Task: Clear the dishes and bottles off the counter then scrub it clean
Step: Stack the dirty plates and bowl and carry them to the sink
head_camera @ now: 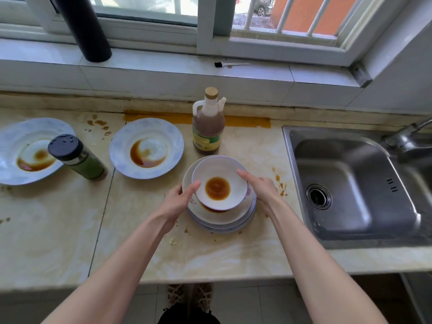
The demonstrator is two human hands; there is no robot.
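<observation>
gripping bowl [219, 183] between hands, left [177, 202], right [259, 188].

Single head-worn wide-angle view, looking forward and down, close over the counter [60, 242], sink [346, 164] at right, window [210, 31] above.

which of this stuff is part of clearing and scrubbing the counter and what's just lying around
Job: white bowl in left hand and right hand, plate stack under it, middle blue plate, left blue plate, sauce bottle, green jar, stained counter, sink (likely drop-off).

Lying about: black tube on the sill, small tool on the sill, tap.
</observation>
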